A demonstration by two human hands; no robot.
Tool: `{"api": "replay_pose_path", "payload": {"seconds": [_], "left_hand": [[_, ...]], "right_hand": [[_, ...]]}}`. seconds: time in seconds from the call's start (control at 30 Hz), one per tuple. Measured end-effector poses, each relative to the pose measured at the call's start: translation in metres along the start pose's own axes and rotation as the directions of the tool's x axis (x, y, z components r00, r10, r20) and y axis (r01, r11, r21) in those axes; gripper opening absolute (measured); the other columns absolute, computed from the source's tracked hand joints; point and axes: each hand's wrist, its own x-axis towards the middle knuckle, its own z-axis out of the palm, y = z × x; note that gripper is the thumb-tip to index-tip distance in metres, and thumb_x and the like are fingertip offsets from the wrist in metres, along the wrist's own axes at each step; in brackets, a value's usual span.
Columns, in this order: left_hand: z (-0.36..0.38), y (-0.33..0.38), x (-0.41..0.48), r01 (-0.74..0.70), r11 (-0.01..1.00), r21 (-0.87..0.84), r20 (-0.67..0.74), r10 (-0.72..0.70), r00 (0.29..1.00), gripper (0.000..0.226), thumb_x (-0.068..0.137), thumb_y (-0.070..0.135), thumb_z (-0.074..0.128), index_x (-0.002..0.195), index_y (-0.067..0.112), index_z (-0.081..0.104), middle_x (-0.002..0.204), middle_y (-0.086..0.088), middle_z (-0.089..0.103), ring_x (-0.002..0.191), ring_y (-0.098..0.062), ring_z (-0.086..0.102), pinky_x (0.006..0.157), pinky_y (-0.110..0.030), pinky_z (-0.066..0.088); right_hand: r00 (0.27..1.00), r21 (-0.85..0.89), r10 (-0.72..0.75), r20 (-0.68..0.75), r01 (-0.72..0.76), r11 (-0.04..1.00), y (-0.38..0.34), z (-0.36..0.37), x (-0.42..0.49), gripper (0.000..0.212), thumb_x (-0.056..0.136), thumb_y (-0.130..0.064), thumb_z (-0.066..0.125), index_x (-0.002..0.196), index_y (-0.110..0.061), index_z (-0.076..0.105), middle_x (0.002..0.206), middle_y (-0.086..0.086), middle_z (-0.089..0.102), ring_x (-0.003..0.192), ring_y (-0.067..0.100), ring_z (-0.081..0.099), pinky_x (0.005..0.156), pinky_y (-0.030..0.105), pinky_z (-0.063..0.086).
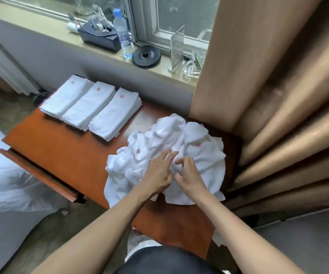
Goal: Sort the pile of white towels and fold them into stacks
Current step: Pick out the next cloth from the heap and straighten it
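Three folded stacks [92, 107] lie at the far left of the worktop [61, 155]; the unsorted pile of white towels [203, 155] awaits folding at its right, left hand [157, 174] grip slack upon it, right hand [189, 175] grip pinching a fold.

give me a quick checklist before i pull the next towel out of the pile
1. Right hand grips a fold of the pile: ok.
2. Only one towel caught: cannot tell, the layers are tangled.
3. Left hand able to hold the pile down: ok, fingers spread on it.
4. Bare table beside the pile for folding: ok.
5. Three stacks neat, ready for another towel: ok.
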Motion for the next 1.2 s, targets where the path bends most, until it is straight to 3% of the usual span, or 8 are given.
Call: {"api": "replay_pose_path", "payload": {"seconds": [0.13,0.23,0.37,0.63,0.77,0.9,1.03,1.2], "left_hand": [[-0.006,0.019,0.008,0.025,0.997,-0.074,-0.057,-0.029,0.998,0.053,0.095,0.005,0.055,0.145,0.022,0.052,0.16,-0.008,0.025,0.142,-0.026,0.04,0.109,-0.038,0.043],[-0.013,0.033,0.015,0.002,0.992,-0.124,-0.109,-0.016,0.994,0.031,0.1,0.013,0.058,0.13,0.018,0.062,0.147,-0.005,0.041,0.136,-0.021,0.046,0.108,-0.028,0.04],[-0.027,0.055,0.028,-0.047,0.986,-0.16,-0.278,0.001,0.961,0.007,0.098,0.009,0.064,0.101,0.006,0.069,0.111,-0.007,0.066,0.103,-0.025,0.062,0.093,-0.046,0.052],[-0.055,0.121,0.036,-0.218,0.972,-0.082,-0.412,0.167,0.896,0.014,0.099,0.015,0.067,0.091,0.003,0.067,0.087,-0.003,0.062,0.08,-0.023,0.057,0.074,-0.043,0.05],[-0.083,0.143,0.04,-0.286,0.944,0.163,-0.442,0.329,0.835,0.013,0.096,0.017,0.072,0.089,0.006,0.07,0.086,-0.006,0.067,0.081,-0.029,0.054,0.072,-0.041,0.045],[-0.105,0.14,0.049,-0.096,0.833,0.545,-0.308,0.305,0.901,0.014,0.099,0.03,0.062,0.106,0.018,0.067,0.105,0.001,0.065,0.105,-0.029,0.053,0.092,-0.042,0.037],[-0.112,0.134,0.049,0.053,0.886,0.46,-0.438,0.175,0.882,0.022,0.098,0.041,0.063,0.095,0.02,0.062,0.095,0.003,0.069,0.098,-0.027,0.055,0.094,-0.04,0.033],[-0.127,0.135,0.048,0.1,0.897,0.431,-0.522,0.158,0.838,0.035,0.092,0.05,0.07,0.082,0.018,0.059,0.075,-0.009,0.069,0.082,-0.033,0.062,0.092,-0.042,0.032]], "right_hand": [[0.998,0.043,-0.069,-0.007,0.069,0.997,-0.005,-0.035,0.001,0.024,0.093,-0.006,0.061,0.115,-0.012,0.053,0.113,-0.001,0.049,0.11,0.012,0.05,0.084,0.003,0.034],[0.996,0.084,-0.088,-0.035,0.09,0.992,-0.004,-0.06,0.0,0.016,0.095,-0.012,0.058,0.109,-0.018,0.053,0.105,-0.008,0.05,0.097,0.003,0.048,0.08,0.011,0.036],[0.988,0.11,-0.129,-0.086,0.138,0.984,-0.003,-0.093,-0.003,0.011,0.096,-0.014,0.057,0.104,-0.022,0.055,0.104,-0.011,0.054,0.098,-0.003,0.051,0.078,0.005,0.036],[0.976,0.131,-0.141,-0.167,0.164,0.978,0.01,-0.145,-0.022,0.017,0.102,-0.018,0.052,0.09,-0.012,0.062,0.094,-0.001,0.06,0.079,0.007,0.055,0.07,0.022,0.039],[0.925,0.106,-0.216,-0.313,0.26,0.96,0.005,-0.173,-0.021,0.014,0.103,-0.018,0.054,0.095,-0.015,0.065,0.095,-0.007,0.064,0.088,-0.001,0.058,0.075,0.01,0.04],[0.885,0.104,-0.281,-0.372,0.341,0.934,-0.017,-0.195,-0.015,0.017,0.107,-0.019,0.05,0.099,-0.015,0.065,0.096,-0.004,0.067,0.092,0.0,0.061,0.078,0.013,0.043],[0.866,0.067,-0.29,-0.407,0.345,0.936,-0.026,-0.205,-0.018,0.023,0.109,-0.027,0.047,0.101,-0.012,0.063,0.094,0.001,0.069,0.089,0.018,0.063,0.077,0.037,0.05],[0.834,0.033,-0.247,-0.494,0.302,0.953,-0.024,-0.224,-0.034,0.021,0.109,-0.036,0.045,0.109,-0.027,0.064,0.1,-0.015,0.069,0.092,0.003,0.062,0.074,0.025,0.05]]}}
